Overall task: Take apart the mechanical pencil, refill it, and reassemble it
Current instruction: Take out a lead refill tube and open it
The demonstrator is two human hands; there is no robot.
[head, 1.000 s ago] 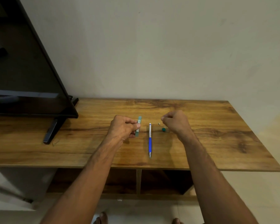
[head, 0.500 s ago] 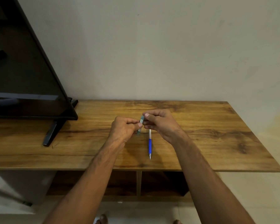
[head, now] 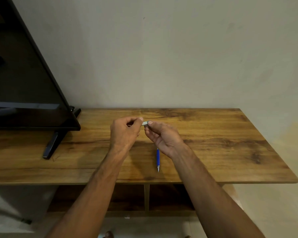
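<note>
blue pencil [head: 158, 158] flat, lead case [head: 145, 123] – pinched

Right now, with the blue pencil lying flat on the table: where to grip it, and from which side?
Take the pencil by its blue mid-barrel, pinching across its width from above. It lies flat on the table, tip toward the person, so only the top and sides are exposed. Its far end is hidden under the right hand, so start near the middle.

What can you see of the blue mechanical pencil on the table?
The mechanical pencil lies flat on the wooden table, untouched, pointing toward the near edge. Visible: a blue grip section, likely plastic, ending in a silvery tapered metal tip. Its far end is hidden behind the right hand, which hovers above it. Both hands pinch a small pale case instead.
</note>
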